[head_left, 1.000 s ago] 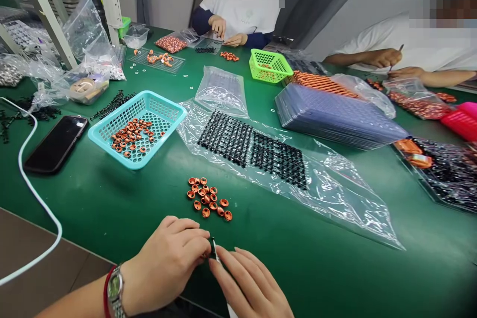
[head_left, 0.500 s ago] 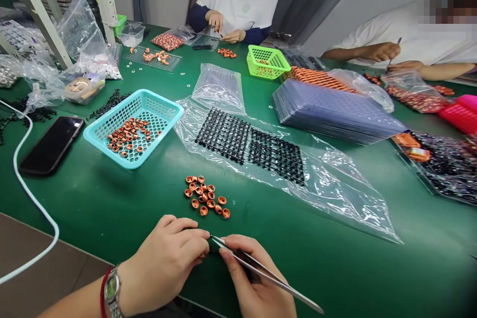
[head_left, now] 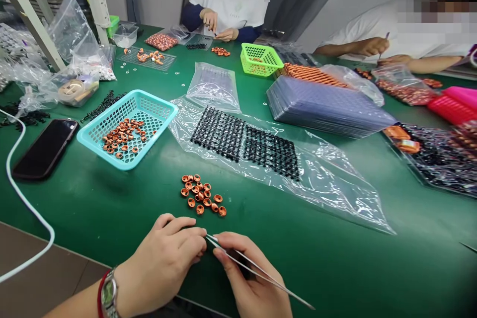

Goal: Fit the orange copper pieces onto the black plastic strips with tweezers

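Nearest the table edge, the left hand (head_left: 164, 258) is curled with its fingertips pinched together; whatever small part it grips is hidden between them. The right hand (head_left: 249, 278) grasps a pair of metal tweezers (head_left: 257, 271), tips touching the left fingertips, shaft trailing out to the right.

To do this step well, in my judgement: keep both wrists resting on the green mat (head_left: 93, 208), hold the tweezers close to the tips, and apply light pressure only, since small round parts tend to spring away.

Just beyond the hands lies a loose cluster of copper rings (head_left: 201, 196), within easy reach. Further out, on the left, a teal basket (head_left: 128, 126) holds more of the same rings; beside it to the right, black grid strips (head_left: 248, 141) lie on a clear plastic bag (head_left: 335, 189). A dark phone (head_left: 44, 149) and a white cable (head_left: 22, 198) sit at far left.

At the far side, a green basket (head_left: 261, 58) and a stack of trays (head_left: 328, 112) stand near two other people, whose hands are occupied with their own parts.
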Motion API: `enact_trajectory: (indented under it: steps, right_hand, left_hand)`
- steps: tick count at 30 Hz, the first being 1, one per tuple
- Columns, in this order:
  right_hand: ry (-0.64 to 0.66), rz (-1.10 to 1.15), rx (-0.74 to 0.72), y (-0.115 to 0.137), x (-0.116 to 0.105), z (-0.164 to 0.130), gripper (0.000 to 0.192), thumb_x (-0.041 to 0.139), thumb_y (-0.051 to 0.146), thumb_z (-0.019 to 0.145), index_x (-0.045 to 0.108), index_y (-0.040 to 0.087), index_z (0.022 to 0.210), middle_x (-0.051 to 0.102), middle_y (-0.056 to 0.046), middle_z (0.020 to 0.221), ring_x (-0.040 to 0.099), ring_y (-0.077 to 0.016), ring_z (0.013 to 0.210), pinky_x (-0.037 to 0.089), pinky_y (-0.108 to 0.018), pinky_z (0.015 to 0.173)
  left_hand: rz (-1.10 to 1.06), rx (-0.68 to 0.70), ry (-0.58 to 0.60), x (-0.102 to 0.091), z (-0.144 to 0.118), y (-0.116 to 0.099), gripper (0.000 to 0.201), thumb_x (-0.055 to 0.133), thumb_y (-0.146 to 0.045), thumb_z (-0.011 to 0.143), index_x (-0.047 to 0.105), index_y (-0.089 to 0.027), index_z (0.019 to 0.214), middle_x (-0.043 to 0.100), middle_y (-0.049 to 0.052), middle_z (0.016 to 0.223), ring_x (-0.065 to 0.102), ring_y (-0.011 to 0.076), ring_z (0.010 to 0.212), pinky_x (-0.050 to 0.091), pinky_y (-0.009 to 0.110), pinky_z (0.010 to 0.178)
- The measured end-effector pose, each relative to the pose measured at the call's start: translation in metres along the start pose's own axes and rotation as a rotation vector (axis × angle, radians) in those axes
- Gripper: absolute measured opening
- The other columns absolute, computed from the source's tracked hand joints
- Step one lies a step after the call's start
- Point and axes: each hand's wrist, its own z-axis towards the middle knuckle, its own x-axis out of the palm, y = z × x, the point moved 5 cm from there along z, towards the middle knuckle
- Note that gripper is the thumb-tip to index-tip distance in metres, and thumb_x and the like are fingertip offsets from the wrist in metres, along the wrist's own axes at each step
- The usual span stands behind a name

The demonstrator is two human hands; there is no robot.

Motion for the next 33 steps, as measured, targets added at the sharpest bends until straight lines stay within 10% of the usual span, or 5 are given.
enact_trajectory:
  steps: [18,26,33]
  right_hand:
    - [0.053,-0.121,-0.051,-0.005,0.000,-0.007,0.006,0.066,0.021,0.101,0.067,0.027,0.101,0.074,0.000,0.088,0.075,-0.0135,0.077,0.062,-0.019,0.069]
    - [0.152,-0.632,-0.686,0.019,-0.004,-0.014,0.031,0.049,0.009,0.102,0.073,0.018,0.120,0.082,-0.015,0.107,0.080,-0.0247,0.092,0.067,-0.036,0.079]
    - [0.222,-0.696,-0.859,0.028,-0.006,-0.013,0.036,0.040,0.007,0.103,0.075,0.018,0.104,0.084,-0.011,0.095,0.080,-0.0213,0.081,0.066,-0.032,0.073]
  left_hand:
    - [-0.038,-0.009,0.005,-0.003,0.001,0.000,0.017,0.053,-0.007,0.106,0.062,-0.022,0.107,0.081,0.001,0.116,0.072,0.0213,0.113,0.044,0.035,0.091]
    - [-0.027,0.011,-0.042,-0.005,0.001,-0.002,0.018,0.053,-0.007,0.106,0.062,-0.021,0.108,0.082,0.002,0.115,0.072,0.0230,0.111,0.046,0.037,0.092]
    - [-0.029,0.009,-0.047,-0.006,0.003,-0.002,0.018,0.054,-0.005,0.104,0.062,-0.022,0.105,0.082,0.003,0.112,0.073,0.0214,0.111,0.047,0.036,0.090]
